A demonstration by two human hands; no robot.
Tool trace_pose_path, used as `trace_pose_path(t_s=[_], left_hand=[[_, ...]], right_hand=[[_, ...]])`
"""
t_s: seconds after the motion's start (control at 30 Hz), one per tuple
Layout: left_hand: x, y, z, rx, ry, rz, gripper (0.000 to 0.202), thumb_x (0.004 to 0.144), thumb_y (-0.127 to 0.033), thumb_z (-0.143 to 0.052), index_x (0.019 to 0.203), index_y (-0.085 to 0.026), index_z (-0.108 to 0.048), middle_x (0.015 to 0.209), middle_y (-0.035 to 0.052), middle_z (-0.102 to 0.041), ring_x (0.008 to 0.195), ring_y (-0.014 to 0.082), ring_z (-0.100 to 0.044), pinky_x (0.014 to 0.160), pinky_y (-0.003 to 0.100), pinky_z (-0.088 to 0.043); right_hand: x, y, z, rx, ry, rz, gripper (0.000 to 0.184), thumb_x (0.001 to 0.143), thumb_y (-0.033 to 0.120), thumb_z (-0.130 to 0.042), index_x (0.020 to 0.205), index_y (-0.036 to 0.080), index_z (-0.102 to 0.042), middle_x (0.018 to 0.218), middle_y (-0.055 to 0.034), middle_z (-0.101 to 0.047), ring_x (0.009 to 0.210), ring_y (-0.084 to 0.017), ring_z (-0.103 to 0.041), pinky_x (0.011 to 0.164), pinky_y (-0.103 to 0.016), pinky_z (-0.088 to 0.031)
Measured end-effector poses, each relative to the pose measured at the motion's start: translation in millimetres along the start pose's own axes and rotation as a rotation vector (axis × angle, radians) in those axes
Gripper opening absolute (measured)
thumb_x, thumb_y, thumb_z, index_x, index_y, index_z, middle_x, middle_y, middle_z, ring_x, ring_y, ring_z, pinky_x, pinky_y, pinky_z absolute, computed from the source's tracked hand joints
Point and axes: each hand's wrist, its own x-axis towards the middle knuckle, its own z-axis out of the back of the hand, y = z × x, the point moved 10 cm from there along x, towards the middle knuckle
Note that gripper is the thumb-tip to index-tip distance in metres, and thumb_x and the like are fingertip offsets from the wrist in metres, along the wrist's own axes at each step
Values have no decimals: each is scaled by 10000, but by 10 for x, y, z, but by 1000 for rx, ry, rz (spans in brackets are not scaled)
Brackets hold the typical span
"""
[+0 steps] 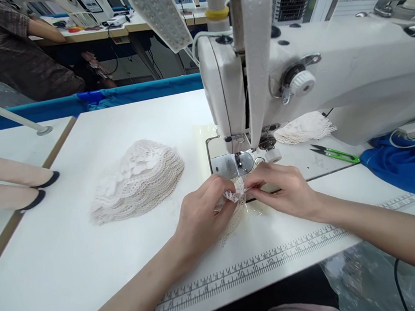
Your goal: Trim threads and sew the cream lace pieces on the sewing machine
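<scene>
Just in front of the needle of a white sewing machine, both hands pinch one piece of white lace. My left hand is closed on its left side, thumb against fingers. From the right, my right hand grips the lace edge between thumb and fingertips. Part of the lace hangs below, between the hands and over the table. The presser foot and metal needle plate are right behind the fingers. Left of the machine lies a fanned stack of lace pieces.
Green thread snips lie right of the needle area, beside blue fabric. More lace sits behind, under the machine arm. A printed ruler runs along the front edge. Two beige rods with black ends are at left. Another person is across the table.
</scene>
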Motion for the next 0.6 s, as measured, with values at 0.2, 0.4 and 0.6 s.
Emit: trace_pose_path(t_s=[0.2,0.4,0.6], left_hand=[[4,-93,21,42,-27,-110,100,847,-94,-515,856,-191,-494,732,-28,-600,533,68,-515,462,184,-366],[-16,-233,51,150,-103,-296,97,910,-109,-469,858,-191,-482,563,-70,-508,425,67,-398,417,199,-292],[-27,-291,117,141,-133,-289,54,905,-132,-480,913,-178,-507,599,-51,-590,458,76,-493,453,200,-363]], right_hand=[[-5,44,13,-32,-16,75,166,870,80,-549,986,170,-627,866,-31,-645,760,-114,-624,671,-251,-560],[-27,186,35,-92,-48,213,119,879,84,-563,955,122,-647,859,-67,-667,783,-124,-641,660,-244,-573],[-116,520,88,-416,-121,512,53,850,87,-627,846,106,-676,727,-29,-683,641,-97,-641,537,-192,-543]])
